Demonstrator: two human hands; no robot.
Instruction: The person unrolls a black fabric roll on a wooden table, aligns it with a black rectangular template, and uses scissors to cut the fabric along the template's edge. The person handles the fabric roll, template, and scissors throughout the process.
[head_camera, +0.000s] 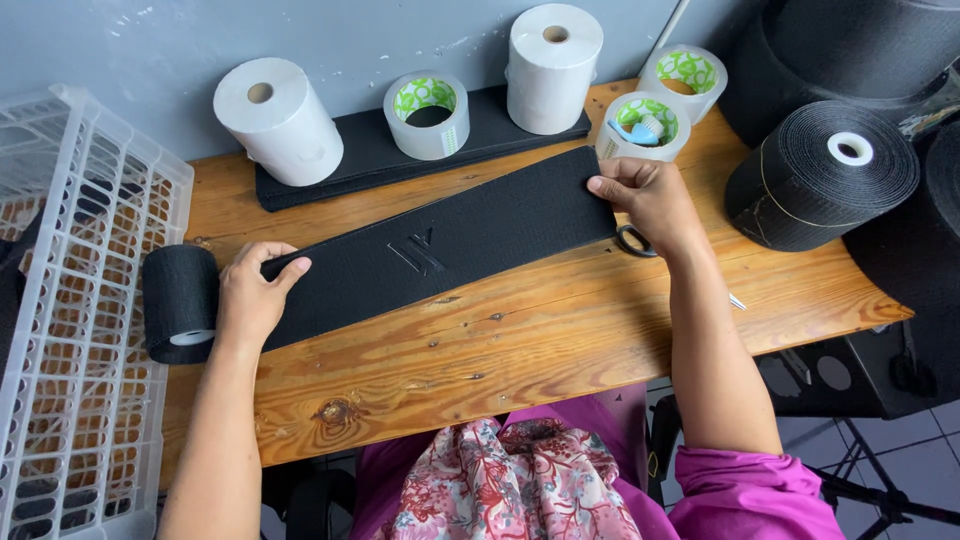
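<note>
Left hand and right hand press black strap ends flat.

On the wooden bench a black fabric strip lies stretched aslant, its near-left end pressed flat by the left hand, its far-right end pinched by the right hand, with a small black roll at the left edge beside a white plastic crate.

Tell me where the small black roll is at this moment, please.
In the head view the small black roll lies on its side at the left end of the wooden table, between the white plastic crate and the left hand.
</note>
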